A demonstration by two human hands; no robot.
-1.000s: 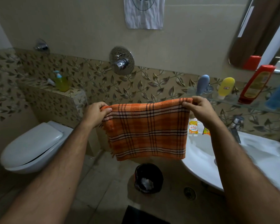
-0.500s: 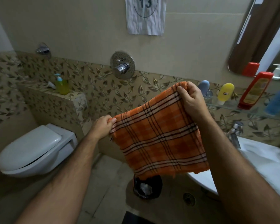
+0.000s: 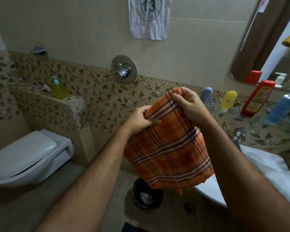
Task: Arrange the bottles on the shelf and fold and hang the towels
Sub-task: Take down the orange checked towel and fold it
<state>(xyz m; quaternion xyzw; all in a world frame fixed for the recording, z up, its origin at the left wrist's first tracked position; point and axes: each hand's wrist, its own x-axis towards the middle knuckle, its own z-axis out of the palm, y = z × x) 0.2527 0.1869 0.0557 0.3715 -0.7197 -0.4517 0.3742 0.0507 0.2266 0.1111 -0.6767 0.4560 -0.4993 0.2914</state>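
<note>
An orange plaid towel [image 3: 169, 151] hangs in the air in front of me, doubled over, its lower edge above the floor. My left hand [image 3: 141, 118] pinches its upper left edge. My right hand [image 3: 187, 104] grips the upper right corner, a little higher and close to the left hand. On the glass shelf [image 3: 228, 115] at the right stand a grey-blue bottle [image 3: 207, 94], a yellow bottle [image 3: 228, 101], a red bottle [image 3: 256, 99] and a blue bottle [image 3: 283, 108].
A white sink [image 3: 264, 166] with a chrome tap [image 3: 238, 134] lies under the shelf. A white toilet [image 3: 28, 154] is at the left, a green soap dispenser [image 3: 58, 88] on the tiled ledge, a black bin [image 3: 146, 194] on the floor, a mirror [image 3: 274, 39] top right.
The towel was stretched wide between my hands. My left hand has come in toward my right, bringing the two top corners together and folding the towel in half; the right hand rose slightly.
</note>
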